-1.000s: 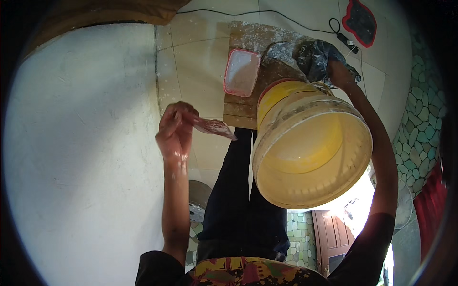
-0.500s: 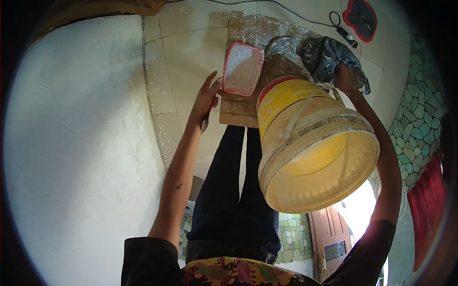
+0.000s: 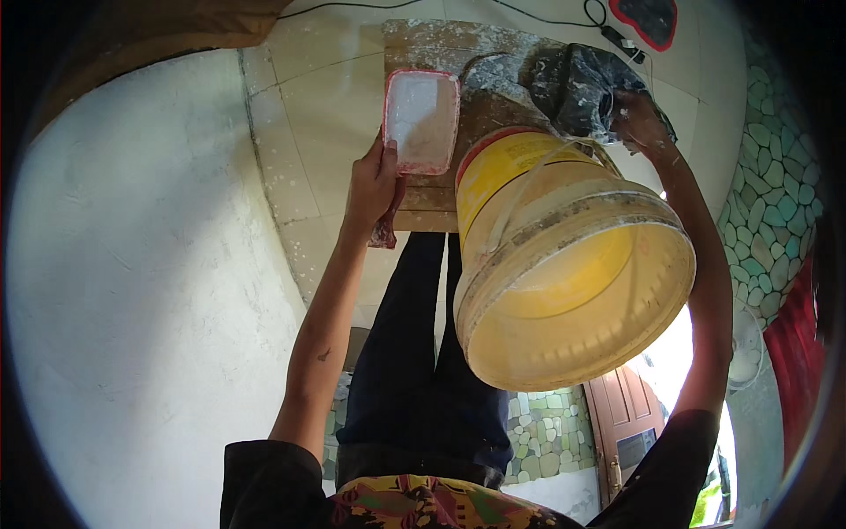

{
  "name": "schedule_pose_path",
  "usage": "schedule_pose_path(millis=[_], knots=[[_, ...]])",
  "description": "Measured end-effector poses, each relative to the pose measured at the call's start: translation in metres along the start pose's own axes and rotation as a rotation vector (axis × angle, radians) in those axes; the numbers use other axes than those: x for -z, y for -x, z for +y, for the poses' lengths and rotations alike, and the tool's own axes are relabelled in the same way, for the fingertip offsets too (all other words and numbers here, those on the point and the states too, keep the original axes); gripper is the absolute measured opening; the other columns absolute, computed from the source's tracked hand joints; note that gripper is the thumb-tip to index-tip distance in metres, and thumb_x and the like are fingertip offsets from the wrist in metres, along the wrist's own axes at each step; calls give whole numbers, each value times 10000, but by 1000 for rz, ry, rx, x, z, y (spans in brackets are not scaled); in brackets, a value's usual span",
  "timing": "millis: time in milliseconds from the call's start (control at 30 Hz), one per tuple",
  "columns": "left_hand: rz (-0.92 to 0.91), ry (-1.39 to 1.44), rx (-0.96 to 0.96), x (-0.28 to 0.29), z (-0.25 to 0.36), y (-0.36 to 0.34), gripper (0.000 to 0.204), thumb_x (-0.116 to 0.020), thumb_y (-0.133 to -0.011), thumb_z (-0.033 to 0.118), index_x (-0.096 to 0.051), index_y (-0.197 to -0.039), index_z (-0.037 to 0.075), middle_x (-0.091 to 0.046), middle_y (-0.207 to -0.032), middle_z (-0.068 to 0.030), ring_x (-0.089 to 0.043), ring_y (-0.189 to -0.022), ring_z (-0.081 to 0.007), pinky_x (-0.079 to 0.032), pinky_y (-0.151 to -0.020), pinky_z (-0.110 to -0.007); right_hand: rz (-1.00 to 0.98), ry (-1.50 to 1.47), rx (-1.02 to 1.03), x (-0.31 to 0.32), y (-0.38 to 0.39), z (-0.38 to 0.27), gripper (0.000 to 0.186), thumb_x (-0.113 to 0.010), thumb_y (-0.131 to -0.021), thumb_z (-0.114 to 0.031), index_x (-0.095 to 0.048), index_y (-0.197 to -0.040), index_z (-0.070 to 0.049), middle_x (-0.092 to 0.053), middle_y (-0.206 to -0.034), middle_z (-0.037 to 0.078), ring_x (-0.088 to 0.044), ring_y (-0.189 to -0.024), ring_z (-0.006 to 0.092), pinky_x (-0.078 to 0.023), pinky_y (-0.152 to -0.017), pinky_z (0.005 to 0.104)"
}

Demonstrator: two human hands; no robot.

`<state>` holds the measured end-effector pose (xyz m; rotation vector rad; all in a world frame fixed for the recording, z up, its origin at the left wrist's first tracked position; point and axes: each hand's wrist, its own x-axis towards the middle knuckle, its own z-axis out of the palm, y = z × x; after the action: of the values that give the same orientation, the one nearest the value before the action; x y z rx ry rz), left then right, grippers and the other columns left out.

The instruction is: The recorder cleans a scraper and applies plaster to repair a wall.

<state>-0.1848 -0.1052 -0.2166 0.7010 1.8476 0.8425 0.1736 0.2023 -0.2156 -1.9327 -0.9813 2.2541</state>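
My left hand (image 3: 374, 181) grips the near left corner of a white, red-rimmed rectangular tray (image 3: 421, 115), with a stained reddish flat item (image 3: 384, 227) hanging beneath the same hand. My right hand (image 3: 641, 123) is closed on dark, paint-smeared plastic (image 3: 573, 88) at the upper right, its fingers partly hidden. Between my arms a pale bucket (image 3: 489, 282) with a yellow band sits tilted, open mouth toward me, its handle hanging loose over the side; I cannot tell what supports it. A paint-spattered wooden board (image 3: 426, 198) lies behind the tray and bucket.
A white wall (image 3: 150, 300) runs along the left, beside a tiled floor (image 3: 308, 132). A black cable with a power strip (image 3: 621, 42) and a red-rimmed dark object (image 3: 645, 18) lie beyond the board. Pebble-patterned surface (image 3: 767, 203) and a brown door (image 3: 617, 423) show rightward.
My left hand moved up and forward, carrying the reddish item, and took hold of the tray's corner. My right hand stays on the dark plastic. The view shifted slightly.
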Motion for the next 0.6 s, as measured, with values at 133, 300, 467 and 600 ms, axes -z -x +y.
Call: schedule_pose_path(millis=[133, 300, 467, 600], knots=[[-58, -235, 19, 2, 47, -4, 442, -445, -1053, 297, -509, -1454, 120, -692, -777, -198, -706, -716, -351, -549, -700, -451, 62, -101, 201, 15, -4, 7, 288, -432, -1032, -261, -643, -1059, -66, -533, -712, -17, -394, -495, 56, -347, -448, 234], [62, -474, -231, 9, 100, -15, 451, -428, -1049, 336, -495, -1473, 195, -688, -738, -202, -688, -674, -405, -543, -639, -502, -74, 288, 179, 31, 14, -13, 332, -571, -1000, -220, -625, -1261, -21, -619, -989, 29, -575, -815, 133, -509, -736, 267], [59, -549, -348, 13, 147, -25, 478, -457, -1044, 308, -491, -1471, 97, -670, -689, -190, -678, -610, -375, -534, -583, -466, 116, 242, 254, 19, 31, -16, 351, -593, -976, -10, -593, -1326, -5, -661, -1108, 48, -627, -991, 139, -518, -862, 313], [47, -567, -406, 11, 166, -26, 488, -476, -1040, 292, -493, -1455, 36, -660, -671, -191, -669, -584, -356, -529, -573, -452, 91, 244, 252, 23, 40, -19, 391, -620, -975, -51, -573, -1361, -10, -666, -1153, 51, -632, -1010, 127, -512, -866, 294]])
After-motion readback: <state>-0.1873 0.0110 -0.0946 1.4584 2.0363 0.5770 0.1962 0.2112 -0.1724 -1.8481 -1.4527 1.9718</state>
